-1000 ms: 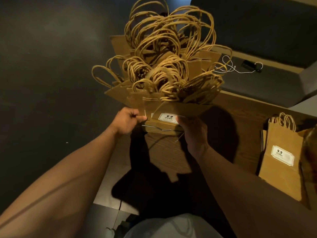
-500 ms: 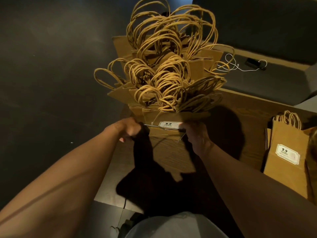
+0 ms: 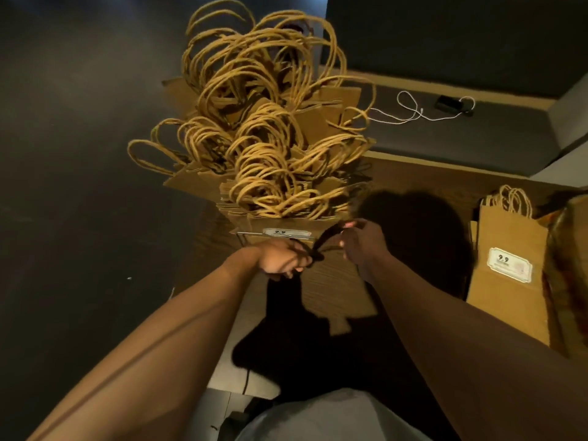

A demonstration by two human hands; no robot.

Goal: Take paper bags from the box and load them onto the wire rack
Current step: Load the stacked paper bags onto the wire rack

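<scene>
I read the paper bags (image 3: 273, 173) as packed upright in the wire rack (image 3: 243, 235), my left hand (image 3: 281, 261) clenched below its front, right hand (image 3: 361, 246) released alongside, probably steadying them.

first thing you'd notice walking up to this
The big heap of brown paper bags stacked up the middle, their twisted paper handles curling out in a tangle. Just below it, the left hand and the right hand are at the front of the heap, with a dark strap-like thing between them; what it is cannot be told. At the right, a separate bunch of labelled paper bags stands on the wooden table.
</scene>
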